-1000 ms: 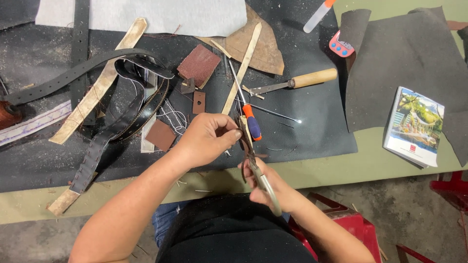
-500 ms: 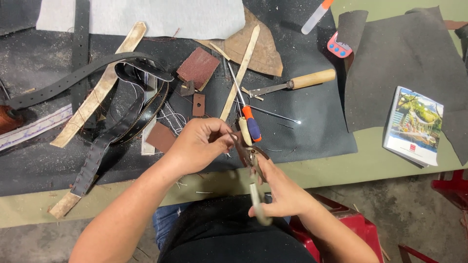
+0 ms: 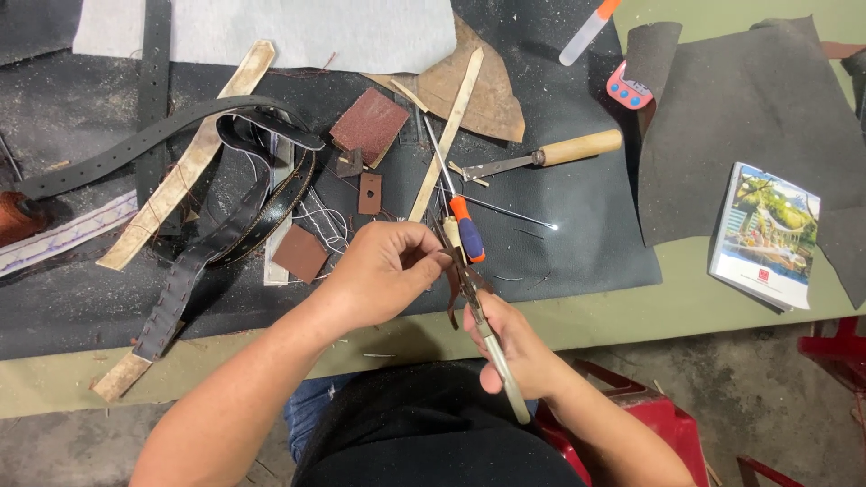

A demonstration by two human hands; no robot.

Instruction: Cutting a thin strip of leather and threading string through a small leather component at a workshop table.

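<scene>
Pliers (image 3: 478,302) in hands, cluttered black mat (image 3: 577,243), green table (image 3: 686,307)

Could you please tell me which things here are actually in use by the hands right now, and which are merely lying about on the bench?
In use:
left hand
right hand
pliers
small brown leather piece

Lying about:
wooden-handled awl
orange-handled tool
black belt
booklet
sanding block
</scene>
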